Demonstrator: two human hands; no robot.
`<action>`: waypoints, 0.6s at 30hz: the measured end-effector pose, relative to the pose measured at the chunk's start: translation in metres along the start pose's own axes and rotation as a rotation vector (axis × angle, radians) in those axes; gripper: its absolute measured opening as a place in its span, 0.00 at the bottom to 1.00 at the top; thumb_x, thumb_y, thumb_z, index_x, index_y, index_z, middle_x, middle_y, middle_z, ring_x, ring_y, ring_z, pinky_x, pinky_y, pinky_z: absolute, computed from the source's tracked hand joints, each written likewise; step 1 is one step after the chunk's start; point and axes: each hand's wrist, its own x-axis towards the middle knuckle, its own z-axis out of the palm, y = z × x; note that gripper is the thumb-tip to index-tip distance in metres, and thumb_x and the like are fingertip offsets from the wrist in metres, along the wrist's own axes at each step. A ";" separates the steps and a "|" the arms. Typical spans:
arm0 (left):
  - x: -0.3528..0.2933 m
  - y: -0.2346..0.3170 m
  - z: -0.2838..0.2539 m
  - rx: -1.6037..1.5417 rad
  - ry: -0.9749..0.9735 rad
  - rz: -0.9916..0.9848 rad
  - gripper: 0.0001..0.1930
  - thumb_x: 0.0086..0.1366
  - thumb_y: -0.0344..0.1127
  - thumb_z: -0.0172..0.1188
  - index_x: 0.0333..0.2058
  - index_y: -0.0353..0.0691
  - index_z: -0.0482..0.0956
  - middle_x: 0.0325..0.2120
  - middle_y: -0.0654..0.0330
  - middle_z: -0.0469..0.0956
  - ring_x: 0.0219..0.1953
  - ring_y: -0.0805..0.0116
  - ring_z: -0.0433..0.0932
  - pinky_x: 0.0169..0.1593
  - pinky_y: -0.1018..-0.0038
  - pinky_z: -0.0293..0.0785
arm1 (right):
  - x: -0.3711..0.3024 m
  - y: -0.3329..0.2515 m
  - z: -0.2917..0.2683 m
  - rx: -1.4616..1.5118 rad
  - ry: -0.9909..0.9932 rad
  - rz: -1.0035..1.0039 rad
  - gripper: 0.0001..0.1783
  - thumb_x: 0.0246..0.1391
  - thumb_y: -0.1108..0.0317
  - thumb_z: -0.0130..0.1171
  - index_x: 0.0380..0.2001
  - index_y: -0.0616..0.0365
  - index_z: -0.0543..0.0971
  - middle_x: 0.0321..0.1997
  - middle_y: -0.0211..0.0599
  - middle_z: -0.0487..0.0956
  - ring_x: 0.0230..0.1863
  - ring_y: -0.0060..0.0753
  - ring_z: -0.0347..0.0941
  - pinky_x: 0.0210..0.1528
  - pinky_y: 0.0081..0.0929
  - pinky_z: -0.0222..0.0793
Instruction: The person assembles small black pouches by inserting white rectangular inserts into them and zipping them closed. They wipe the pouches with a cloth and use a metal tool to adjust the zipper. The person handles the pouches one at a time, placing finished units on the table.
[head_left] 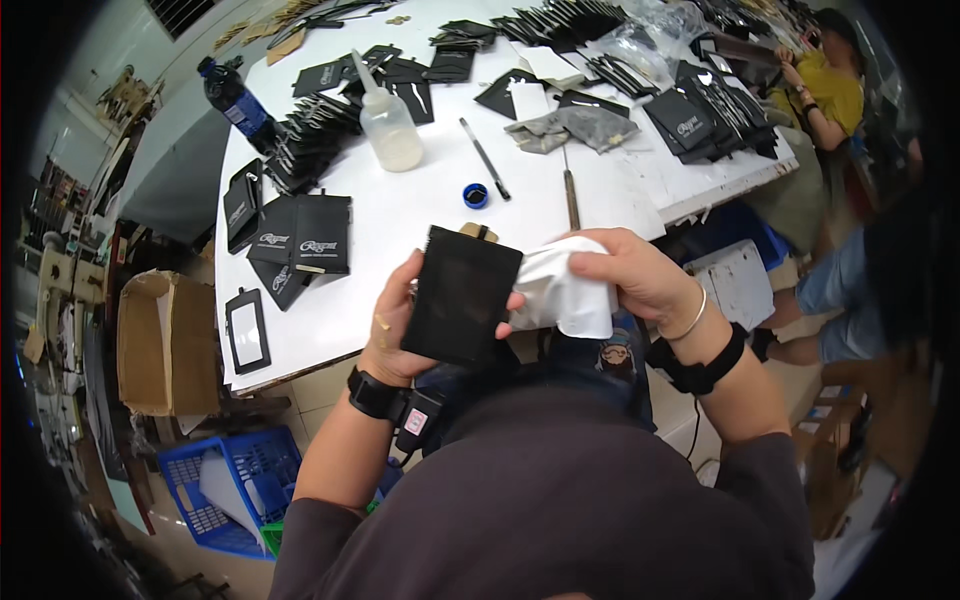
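A person's left hand [395,330] grips a flat black rectangular leather card holder [460,297] from its left edge and back, holding it upright above the near edge of a white worktop [400,215], while the right hand [630,275] is closed around a crumpled white cloth [565,290] pressed against the holder's right side. Both wrists carry black straps. On the worktop just beyond the hands lie a small blue round cap [476,195], a thin black pen-like tool [485,158] and a wooden-handled awl [571,192]; farther back stands a translucent plastic squeeze bottle [388,120] with a pointed nozzle. Stacks of similar black leather pieces [300,235] lie to the left and across the far side. A blue plastic crate [235,490] and a brown cardboard box [165,340] sit on the floor at left. Another person in a yellow top [835,85] sits at the far right corner.
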 end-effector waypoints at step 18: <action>-0.047 0.022 -0.024 -0.134 0.190 0.277 0.35 0.63 0.59 0.39 0.60 0.37 0.54 0.59 0.46 0.55 0.58 0.50 0.61 0.58 0.52 0.58 | 0.015 -0.152 0.068 0.356 -0.286 -0.540 0.08 0.58 0.73 0.45 0.31 0.61 0.58 0.24 0.31 0.57 0.21 0.23 0.57 0.28 0.21 0.60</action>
